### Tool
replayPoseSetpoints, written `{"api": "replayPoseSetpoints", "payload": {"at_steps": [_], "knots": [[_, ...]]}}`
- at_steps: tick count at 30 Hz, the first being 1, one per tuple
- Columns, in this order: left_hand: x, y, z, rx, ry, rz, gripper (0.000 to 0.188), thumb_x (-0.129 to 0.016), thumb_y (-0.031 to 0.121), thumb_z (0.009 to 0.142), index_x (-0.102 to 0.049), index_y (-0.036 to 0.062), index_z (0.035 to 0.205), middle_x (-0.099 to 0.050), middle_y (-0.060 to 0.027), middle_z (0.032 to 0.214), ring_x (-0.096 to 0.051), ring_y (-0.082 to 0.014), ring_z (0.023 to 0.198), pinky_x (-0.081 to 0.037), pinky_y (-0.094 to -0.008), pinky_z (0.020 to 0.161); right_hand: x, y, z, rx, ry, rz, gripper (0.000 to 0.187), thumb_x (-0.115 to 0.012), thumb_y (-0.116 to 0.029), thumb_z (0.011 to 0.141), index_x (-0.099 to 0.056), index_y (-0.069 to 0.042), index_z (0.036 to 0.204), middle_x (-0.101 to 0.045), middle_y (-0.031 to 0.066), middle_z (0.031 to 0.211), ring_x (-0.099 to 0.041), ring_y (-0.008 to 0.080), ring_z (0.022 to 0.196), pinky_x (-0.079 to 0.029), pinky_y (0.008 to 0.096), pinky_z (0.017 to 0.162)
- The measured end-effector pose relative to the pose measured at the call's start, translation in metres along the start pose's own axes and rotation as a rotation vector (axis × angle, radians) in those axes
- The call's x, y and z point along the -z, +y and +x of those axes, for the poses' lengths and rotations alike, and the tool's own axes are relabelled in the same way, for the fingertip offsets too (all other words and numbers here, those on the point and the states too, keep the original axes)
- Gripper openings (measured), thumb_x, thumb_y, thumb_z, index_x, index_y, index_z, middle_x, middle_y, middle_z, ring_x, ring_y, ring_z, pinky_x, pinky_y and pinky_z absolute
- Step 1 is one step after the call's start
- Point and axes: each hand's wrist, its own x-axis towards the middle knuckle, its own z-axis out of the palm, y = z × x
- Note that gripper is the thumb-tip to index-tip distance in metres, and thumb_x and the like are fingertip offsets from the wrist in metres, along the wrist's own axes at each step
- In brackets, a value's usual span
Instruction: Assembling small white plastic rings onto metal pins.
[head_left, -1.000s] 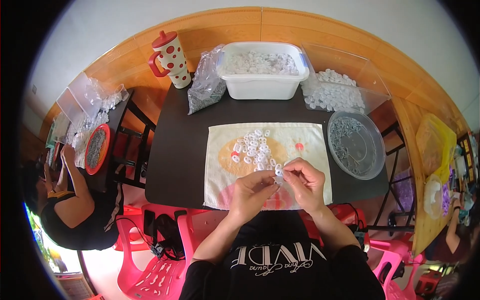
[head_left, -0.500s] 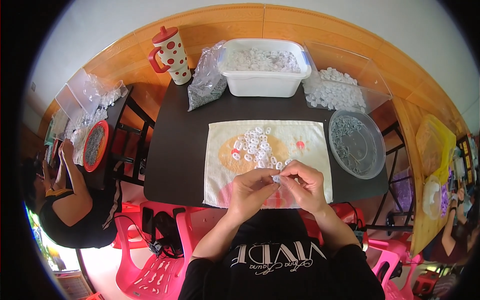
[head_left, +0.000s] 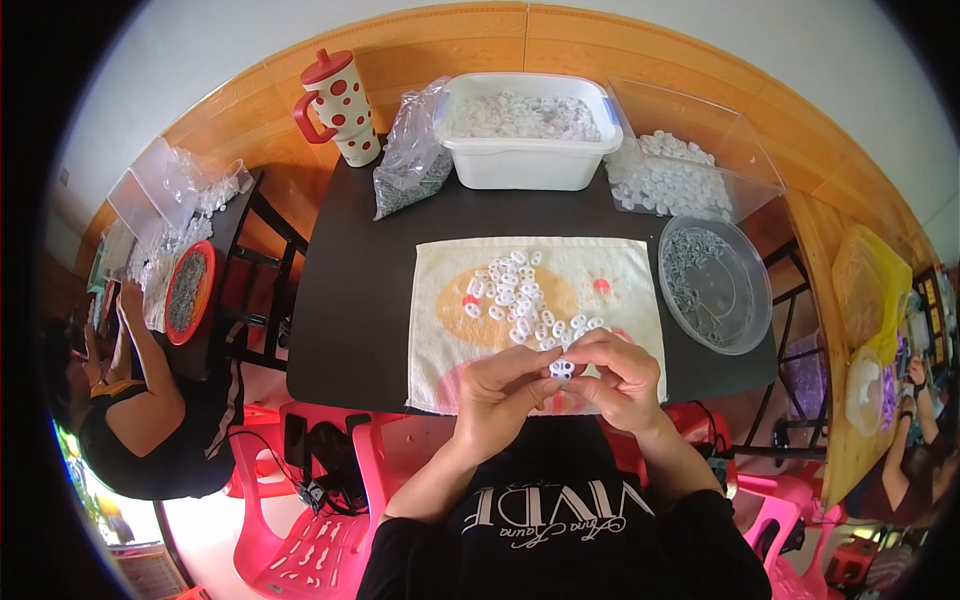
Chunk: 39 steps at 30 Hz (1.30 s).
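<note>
Between my two hands, over the near part of a cream towel [head_left: 440, 375], is a small white plastic piece with dark holes [head_left: 562, 369]. My left hand [head_left: 497, 392] pinches it from the left, thumb and forefinger closed on its side. From the right, the closed fingertips of my right hand [head_left: 622, 381] grip the same piece. Just beyond my fingers lies a loose pile of similar white two-holed pieces [head_left: 515, 288] on the towel.
At the back stand a dotted tumbler [head_left: 345, 112], a bag of grey bits [head_left: 410, 170], a white tub [head_left: 530, 166] and a clear bin of white pieces [head_left: 670, 175]. A round tray of grey strips [head_left: 714, 286] sits right. Co-workers [head_left: 140, 400] sit at side tables.
The white piece has turned so its holed face shows between my fingertips. Both hands have shifted slightly nearer to me, and more of the pile's near right end shows.
</note>
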Motion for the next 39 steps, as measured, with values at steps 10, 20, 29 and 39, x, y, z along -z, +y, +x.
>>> {"api": "replayPoseSetpoints", "payload": {"at_steps": [10, 20, 29, 39], "knots": [[-0.005, -0.011, -0.008, -0.100, -0.017, -0.077, 0.034, -0.068, -0.012, 0.081, -0.068, -0.0012, 0.114, -0.064, -0.0081, 0.091, -0.058, -0.0095, 0.069, -0.048, -0.0201, 0.056, -0.015, -0.005, -0.013, 0.092, 0.129, 0.034, 0.019, -0.065, 0.011, 0.084, -0.062, 0.008, 0.102, -0.066, 0.0166, 0.094, -0.064, 0.0191, 0.077, -0.051, 0.0272, 0.064], [-0.011, 0.001, -0.013, -0.181, -0.059, 0.063, 0.029, -0.071, -0.003, 0.082, -0.066, -0.0044, 0.111, -0.064, -0.0089, 0.085, -0.058, -0.0135, 0.066, -0.046, -0.0235, 0.059, -0.020, -0.017, -0.010, 0.406, 0.095, -0.312, 0.033, -0.065, 0.011, 0.081, -0.057, 0.008, 0.112, -0.063, 0.0208, 0.090, -0.060, 0.0268, 0.068, -0.048, 0.0328, 0.057], [-0.018, -0.001, -0.019, -0.550, -0.046, 0.189, 0.022, -0.071, 0.000, 0.082, -0.064, -0.0088, 0.101, -0.063, -0.0133, 0.082, -0.059, -0.0163, 0.068, -0.046, -0.0264, 0.058, -0.027, -0.019, -0.012, 0.706, 0.112, -0.438, 0.027, -0.056, 0.016, 0.077, -0.053, 0.014, 0.103, -0.055, 0.0199, 0.084, -0.053, 0.0243, 0.062, -0.041, 0.0354, 0.048], [-0.008, 0.006, -0.010, -0.308, 0.157, 0.086, 0.039, -0.070, -0.003, 0.085, -0.058, -0.0082, 0.122, -0.065, -0.0095, 0.086, -0.060, -0.0117, 0.072, -0.047, -0.0218, 0.064, 0.049, -0.045, 0.047, 0.457, 0.338, -0.633, 0.013, -0.055, 0.007, 0.084, -0.062, 0.001, 0.093, -0.064, 0.0118, 0.087, -0.063, 0.0222, 0.076, -0.051, 0.0311, 0.066]]}}
